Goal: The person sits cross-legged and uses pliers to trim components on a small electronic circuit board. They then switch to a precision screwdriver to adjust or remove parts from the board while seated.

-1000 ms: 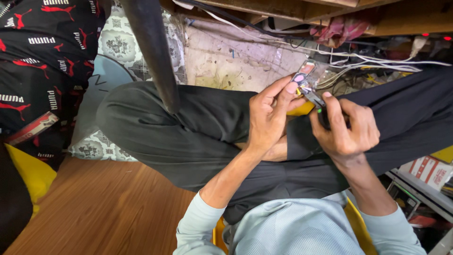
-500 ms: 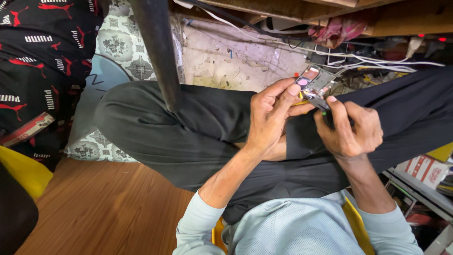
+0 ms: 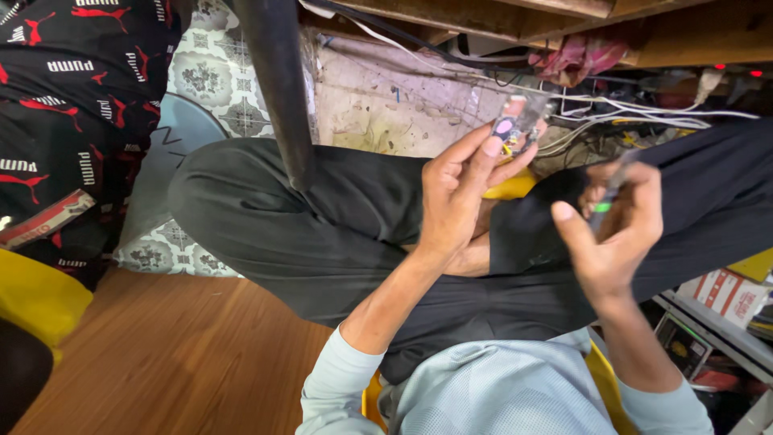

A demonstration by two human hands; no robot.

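l hand (image 3: 455, 201) pinching small circuit board (image 3: 510, 125), r hand (image 3: 616, 234) gripping green-tipped tool (image 3: 605, 197) nearby

Soft, even light falls from above, bright on the wooden floor (image 3: 161, 346) and the pale sleeves, with no hard shadows and no glare. Under the wooden shelf (image 3: 564, 16) at the top the scene turns dim, with two small red lamps glowing. The right hand (image 3: 616, 234) and its thin tool are smeared by motion blur; the left hand (image 3: 459, 201) is sharper. Edges bend slightly from the wide lens.
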